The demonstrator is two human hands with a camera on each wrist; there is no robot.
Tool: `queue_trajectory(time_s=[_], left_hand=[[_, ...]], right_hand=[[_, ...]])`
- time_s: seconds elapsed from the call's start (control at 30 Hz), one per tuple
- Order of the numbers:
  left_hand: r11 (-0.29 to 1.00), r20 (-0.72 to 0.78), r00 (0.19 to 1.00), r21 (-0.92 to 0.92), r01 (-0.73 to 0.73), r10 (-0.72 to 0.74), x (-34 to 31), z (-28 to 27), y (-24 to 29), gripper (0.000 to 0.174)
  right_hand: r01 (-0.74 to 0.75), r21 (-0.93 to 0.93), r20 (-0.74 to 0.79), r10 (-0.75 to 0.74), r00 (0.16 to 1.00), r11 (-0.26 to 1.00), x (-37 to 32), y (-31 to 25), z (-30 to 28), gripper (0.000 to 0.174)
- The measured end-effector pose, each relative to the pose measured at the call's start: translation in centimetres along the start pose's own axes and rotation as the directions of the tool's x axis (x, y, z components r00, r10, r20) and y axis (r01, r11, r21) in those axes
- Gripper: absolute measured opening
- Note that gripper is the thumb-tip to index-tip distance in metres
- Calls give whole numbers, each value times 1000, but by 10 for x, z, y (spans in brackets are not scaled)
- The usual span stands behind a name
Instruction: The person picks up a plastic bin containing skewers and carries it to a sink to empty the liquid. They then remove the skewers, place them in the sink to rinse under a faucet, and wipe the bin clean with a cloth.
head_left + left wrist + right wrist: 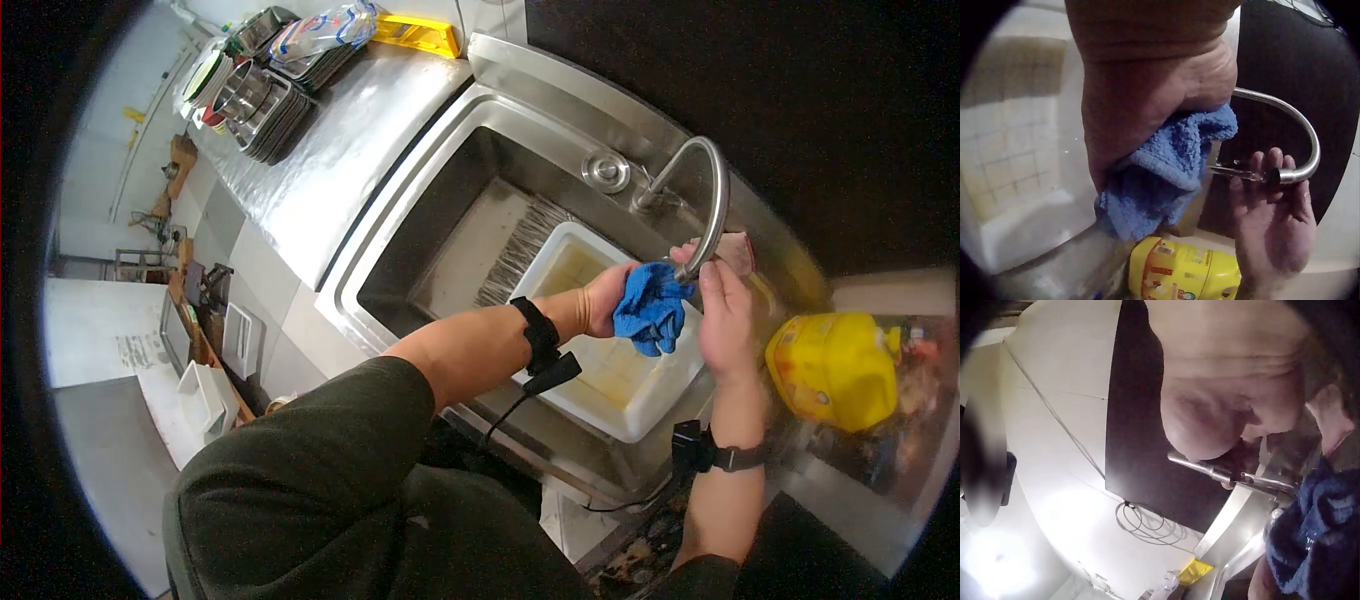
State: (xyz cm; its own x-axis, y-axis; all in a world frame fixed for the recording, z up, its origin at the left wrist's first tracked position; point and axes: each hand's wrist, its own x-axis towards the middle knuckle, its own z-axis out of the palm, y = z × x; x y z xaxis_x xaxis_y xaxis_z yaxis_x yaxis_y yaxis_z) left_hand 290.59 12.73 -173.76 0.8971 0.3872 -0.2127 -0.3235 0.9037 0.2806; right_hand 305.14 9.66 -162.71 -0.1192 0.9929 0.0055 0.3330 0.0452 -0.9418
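Observation:
My left hand (603,298) grips a bunched blue cloth (650,312) beside the spout of the curved metal faucet (716,190). In the left wrist view, water (1244,174) runs from the spout toward the cloth. My right hand (728,320) is at the spout with palm turned up and fingers extended in the left wrist view (1275,234). Below both hands, a white plastic basin (540,285) stands in the steel sink (425,215), holding yellowish, murky liquid.
A yellow jug (830,370) stands right of the sink, near a pinkish cloth (738,253). A drain strainer (606,171) sits on the sink's back ledge. On the steel counter (350,130) at left are stacked metal trays (275,125) and a yellow item (418,36).

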Motion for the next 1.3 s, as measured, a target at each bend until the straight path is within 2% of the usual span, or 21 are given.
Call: queue_trajectory(time_s=[0.07, 0.13, 0.2, 0.27, 0.33, 0.37, 0.43, 0.5, 0.53, 0.57, 0.63, 0.7, 0.77, 0.87, 0.93, 0.97, 1.0, 1.03, 1.17, 1.27, 1.3], left_hand=[[1000, 15, 1000, 3, 2, -2, 0, -2, -1, 47], [1000, 19, 1000, 7, -17, 16, -2, -2, 0, 46], [1000, 31, 999, -1, 9, -9, -2, -2, -1, 46], [999, 38, 999, -4, 38, -38, 4, -12, -2, 46], [957, -170, 985, -289, -22, -29, 11, -24, -3, 45], [959, -178, 984, -282, -21, -31, 6, -23, 2, 45], [997, 11, 999, 69, 40, -41, -10, -15, 14, 48], [1000, -164, 986, 10, 17, -16, -16, -14, 16, 53], [999, -323, 946, -47, -9, -6, -18, -15, 17, 57], [998, -182, 983, -40, -38, 30, -23, -15, 16, 61], [990, -193, 972, 46, -132, 138, -14, -39, 10, 56], [964, -419, 878, -24, -266, 232, -1, -23, 7, 40], [973, -472, 857, 9, -229, 206, 0, -26, 2, 38], [975, -651, 725, 149, -168, 224, -11, -15, -16, 38], [900, -665, 688, 433, 41, 289, -32, -7, -33, 30], [908, -584, 737, 408, -97, 341, -33, -9, -45, 36], [861, -562, 753, 508, -13, 343, -50, 13, -44, 39], [839, -575, 744, 544, 35, 342, -51, 12, -45, 41], [867, -566, 717, 487, -108, 407, -41, -11, -40, 44], [846, -521, 809, 531, 55, 274, -65, 22, -41, 44], [795, -440, 847, 606, 35, 298, -55, -8, -50, 43]], right_hand=[[-133, 158, -64, 144, 987, 979, 1, 1, -4, 31], [-65, 349, -123, 115, 986, 935, 7, 63, -9, 32], [-363, 533, -93, 479, 873, 765, 3, 112, -13, 36], [-438, 509, -118, 564, 817, 741, -3, 114, 6, 32], [-519, 793, 282, 564, 776, 318, -3, 135, 28, 25], [-436, 770, 116, 570, 813, 465, -3, 136, 37, 20], [-336, 771, 27, 498, 867, 541, 5, 131, 38, 22], [-157, 577, -194, 321, 927, 802, 15, 123, 30, 23], [-153, 577, -193, 317, 929, 802, 20, 114, 28, 23], [-112, 676, -178, 308, 935, 728, 23, 107, 27, 24], [-82, 817, -134, 327, 935, 570, 24, 120, 29, 24], [-141, 679, -194, 361, 912, 721, 3, 107, 55, 27], [-202, 511, -267, 377, 887, 836, -22, 82, 97, 30], [42, 590, -340, 201, 919, 807, -43, 66, 142, 43], [-54, 665, -280, 316, 907, 744, -36, 75, 136, 42], [-115, 804, -196, 444, 874, 583, -35, 82, 129, 44], [-165, 904, -90, 551, 829, 395, -36, 93, 122, 47], [-103, 922, -95, 474, 875, 374, -42, 124, 132, 51], [-61, 722, -332, 422, 843, 689, -72, 40, 174, 60], [-121, 825, -289, 597, 749, 552, -51, 72, 153, 50], [-159, 717, -376, 569, 731, 679, -41, 92, 144, 42]])
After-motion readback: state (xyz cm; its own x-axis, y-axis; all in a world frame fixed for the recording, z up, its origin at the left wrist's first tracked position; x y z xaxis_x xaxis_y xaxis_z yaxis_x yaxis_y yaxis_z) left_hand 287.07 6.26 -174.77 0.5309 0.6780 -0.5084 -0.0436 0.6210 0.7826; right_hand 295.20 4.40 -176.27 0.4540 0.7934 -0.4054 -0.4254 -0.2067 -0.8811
